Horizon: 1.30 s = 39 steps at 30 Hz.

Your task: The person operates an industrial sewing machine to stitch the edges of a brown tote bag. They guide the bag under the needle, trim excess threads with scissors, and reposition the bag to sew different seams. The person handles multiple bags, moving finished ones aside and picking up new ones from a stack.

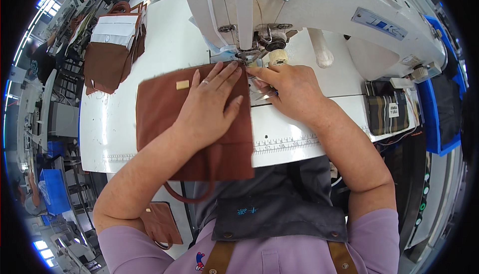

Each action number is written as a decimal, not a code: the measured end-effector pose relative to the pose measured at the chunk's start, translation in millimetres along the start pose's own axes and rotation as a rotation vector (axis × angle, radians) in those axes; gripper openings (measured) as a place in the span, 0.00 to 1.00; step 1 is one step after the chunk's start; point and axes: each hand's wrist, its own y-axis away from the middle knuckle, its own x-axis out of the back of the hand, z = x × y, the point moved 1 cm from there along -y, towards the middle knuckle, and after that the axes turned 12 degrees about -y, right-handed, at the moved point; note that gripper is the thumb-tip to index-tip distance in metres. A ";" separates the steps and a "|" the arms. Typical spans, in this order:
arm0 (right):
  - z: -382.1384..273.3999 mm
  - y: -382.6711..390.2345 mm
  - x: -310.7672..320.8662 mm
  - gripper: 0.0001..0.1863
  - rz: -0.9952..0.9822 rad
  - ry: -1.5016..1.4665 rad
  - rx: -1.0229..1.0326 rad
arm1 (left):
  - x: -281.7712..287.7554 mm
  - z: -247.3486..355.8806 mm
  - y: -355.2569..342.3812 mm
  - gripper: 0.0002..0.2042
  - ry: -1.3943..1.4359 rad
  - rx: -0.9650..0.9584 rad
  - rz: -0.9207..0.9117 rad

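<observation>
Brown, squarish panel (159, 105) points its handle (192, 200) bodyward, left fingers (213, 72) spread flat on it, right fingers (263, 73) too hidden to tell.

1 left hand (212, 97), 1 right hand (295, 92), 1 sewing machine (329, 4) on sewing table (117, 124), 2 brown handled panels (1 over front edge (229, 152), 1 below (158, 221)), 1 brown stack (107, 62) by left edge, 1 plaid pouch (379, 117) by right

Desk (294, 147): before us, the sewing machine (319, 4) along its far side.
Bag panel (159, 104): under our left hand (209, 107), overhanging the near edge.
Right hand (297, 92): at the panel's far right corner.
Stacked pieces (106, 64): far left, on the desk.
Cloth item (379, 117): at its right end.
Bin (429, 127): right of that.
</observation>
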 end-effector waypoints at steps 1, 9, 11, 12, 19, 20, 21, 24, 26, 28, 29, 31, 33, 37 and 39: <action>0.6 0.2 -0.1 0.15 -0.016 0.008 0.001 | 3.5 3.0 -1.2 0.27 0.007 0.011 -0.020; -3.3 1.4 0.4 0.17 -0.046 0.037 -0.001 | 4.0 -10.6 -4.0 0.28 0.098 -0.103 0.021; -3.9 0.7 0.1 0.16 -0.039 0.035 -0.004 | 2.8 -11.9 -5.5 0.28 0.095 -0.110 0.035; -2.9 0.4 -0.2 0.16 -0.032 0.028 0.003 | 0.3 -12.6 -8.5 0.28 0.090 -0.111 0.049; 0.0 5.0 12.8 0.14 0.022 0.010 -0.006 | 0.7 -19.2 -18.9 0.26 0.045 -0.088 0.060; 0.0 6.1 17.2 0.14 0.037 0.000 -0.010 | 2.8 -18.8 -18.9 0.25 -0.014 -0.131 0.106; -0.5 6.9 20.4 0.15 0.036 -0.012 -0.020 | 6.4 -18.1 -19.1 0.24 -0.073 -0.174 0.152; 0.8 9.5 30.2 0.16 0.022 -0.064 -0.031 | 21.8 -0.5 -16.8 0.21 -0.091 -0.210 0.162; 0.6 8.2 36.4 0.17 -0.007 -0.131 0.007 | 24.3 20.7 -12.5 0.18 0.094 -0.146 0.212; 2.8 9.1 32.2 0.16 0.003 -0.139 -0.016 | 21.8 30.5 -16.7 0.17 0.100 -0.001 0.008; 4.4 9.2 30.3 0.16 0.009 -0.143 -0.028 | 20.8 33.4 -18.9 0.16 0.102 0.071 -0.094; 6.2 9.5 24.5 0.14 0.022 -0.151 0.011 | 17.4 34.3 -21.9 0.13 0.107 0.105 -0.082; 5.6 10.7 21.7 0.12 0.025 -0.152 0.049 | 16.4 32.6 -22.4 0.13 0.094 0.112 -0.079; 4.8 11.0 21.7 0.08 0.018 -0.156 0.072 | 14.9 22.7 -21.9 0.09 0.216 0.141 -0.086; 2.8 11.2 21.6 0.06 0.015 -0.181 0.075 | 17.7 12.9 -21.1 0.06 0.395 0.199 -0.171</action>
